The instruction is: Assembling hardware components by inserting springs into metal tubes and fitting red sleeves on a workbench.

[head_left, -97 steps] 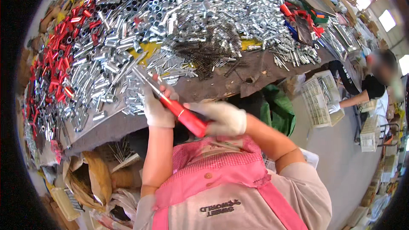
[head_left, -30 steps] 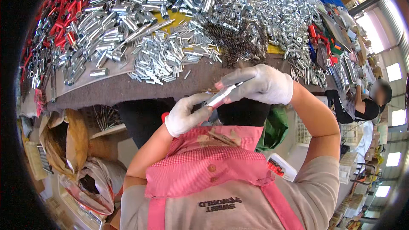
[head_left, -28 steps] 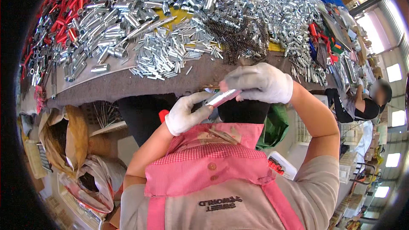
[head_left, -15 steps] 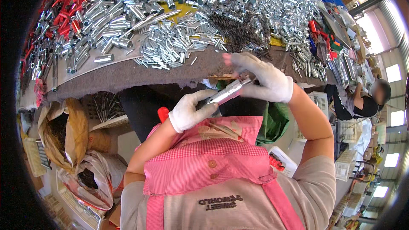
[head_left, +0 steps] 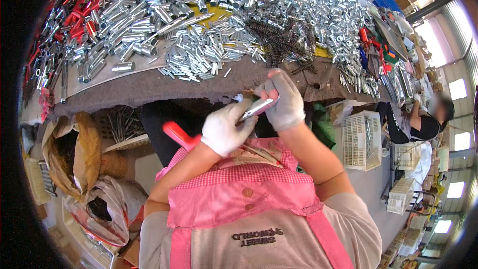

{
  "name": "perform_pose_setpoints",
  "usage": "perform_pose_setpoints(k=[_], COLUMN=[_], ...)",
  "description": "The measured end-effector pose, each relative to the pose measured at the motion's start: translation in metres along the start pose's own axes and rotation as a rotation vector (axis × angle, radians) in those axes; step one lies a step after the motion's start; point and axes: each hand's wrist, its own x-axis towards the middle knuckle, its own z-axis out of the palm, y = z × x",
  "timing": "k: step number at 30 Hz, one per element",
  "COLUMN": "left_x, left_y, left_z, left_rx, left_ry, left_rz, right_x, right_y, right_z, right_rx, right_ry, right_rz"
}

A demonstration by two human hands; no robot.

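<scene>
Nearest is my pink apron point(head_left: 241, 197). Above it, my gloved left hand point(head_left: 226, 128) is closed around a silver metal tube point(head_left: 256, 109), which slants up toward my right hand point(head_left: 284, 102). That one is curled, its fingertips at the tube's upper end; I cannot tell whether they pinch it or only press. A red handle point(head_left: 180, 136) sticks out behind my left wrist; whether it joins the tube is hidden.

The tube is up off the surface point(head_left: 149, 88), just short of its cloth edge, so if smooth metal slid in my glove, it could drop past that edge. A hard push from the right could also twist it loose.

Farther off, small rods point(head_left: 194, 56) lie loose near the edge, where a swinging sleeve or elbow might scatter them. Dark springs point(head_left: 279, 40) beside them look tangled and could snag glove fabric. Beyond lie heaped larger tubes point(head_left: 129, 25).
</scene>
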Motion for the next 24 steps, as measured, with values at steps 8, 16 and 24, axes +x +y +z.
perform_pose_setpoints(k=[8,16,24], left_x=[-0.003,0.004,0.003], left_y=[0.012,0.016,0.02], left_z=[-0.026,-0.061,-0.024], left_rx=[-0.834,-1.23,0.089], left_ry=[-0.407,-0.386,0.159], left_rz=[-0.39,-0.385,0.014], right_x=[-0.008,-0.021,-0.01], right_y=[0.013,0.011,0.014], right_z=[0.004,0.013,0.049], right_rx=[0.222,-0.211,-0.109], right_ry=[-0.589,-0.515,0.098], right_rz=[-0.144,-0.101,-0.359])
